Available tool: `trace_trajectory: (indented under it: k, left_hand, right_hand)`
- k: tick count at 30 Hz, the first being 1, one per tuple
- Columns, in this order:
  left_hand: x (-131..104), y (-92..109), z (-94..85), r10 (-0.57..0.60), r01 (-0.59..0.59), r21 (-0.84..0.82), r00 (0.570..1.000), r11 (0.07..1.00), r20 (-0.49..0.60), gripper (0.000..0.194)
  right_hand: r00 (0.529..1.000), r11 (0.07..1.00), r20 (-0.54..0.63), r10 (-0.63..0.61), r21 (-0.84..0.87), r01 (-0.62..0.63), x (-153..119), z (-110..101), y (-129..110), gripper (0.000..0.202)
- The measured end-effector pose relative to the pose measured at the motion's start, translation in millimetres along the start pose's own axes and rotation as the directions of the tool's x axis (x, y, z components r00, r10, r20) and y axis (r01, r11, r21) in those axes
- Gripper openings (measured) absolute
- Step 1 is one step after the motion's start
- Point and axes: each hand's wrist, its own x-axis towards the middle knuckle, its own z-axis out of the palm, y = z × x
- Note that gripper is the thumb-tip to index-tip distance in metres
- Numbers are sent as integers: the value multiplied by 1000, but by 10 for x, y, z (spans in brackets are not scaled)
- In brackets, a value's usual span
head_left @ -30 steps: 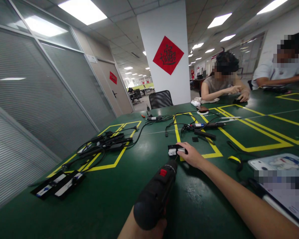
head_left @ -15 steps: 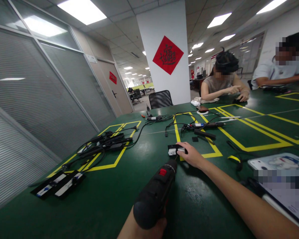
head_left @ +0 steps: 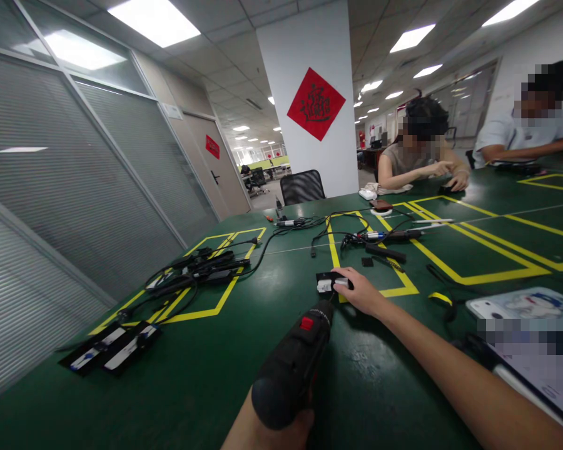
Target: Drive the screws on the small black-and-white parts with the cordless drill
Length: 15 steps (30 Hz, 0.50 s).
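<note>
My left hand [head_left: 302,426] is wrapped round the grip of a black cordless drill [head_left: 291,369] with a red switch on top. Most of that hand is hidden beneath the drill's body. The drill points forward, its thin bit reaching the near side of a small black-and-white block [head_left: 326,284]; whether bit and block touch, I cannot tell. My right hand [head_left: 359,292] pinches the right end of this block against the green table [head_left: 370,387], and the fingers cover part of it.
Left lie bundled black cables [head_left: 206,269] and two flat black-and-white pieces [head_left: 126,350]. Beyond my right hand are a corded pen-like tool [head_left: 389,235], a black bar [head_left: 385,252] and a small black square [head_left: 367,262]. A tablet-like device [head_left: 539,362] lies right. Two people sit across.
</note>
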Motion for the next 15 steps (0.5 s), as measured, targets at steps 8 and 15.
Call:
trace_trajectory:
  k: [8, 15]
  left_hand:
    - [1, 109, -117, 31, -31, 1, 999, 1000, -11, 88]
    - [-2, 200, -144, -64, 65, -91, 998, 994, 16, 76]
  right_hand:
    - [1000, 1000, 11, 6, -6, -6, 1, -11, -14, 40]
    - [1000, 1000, 2, 13, 3, -13, 10, -1, 1, 41]
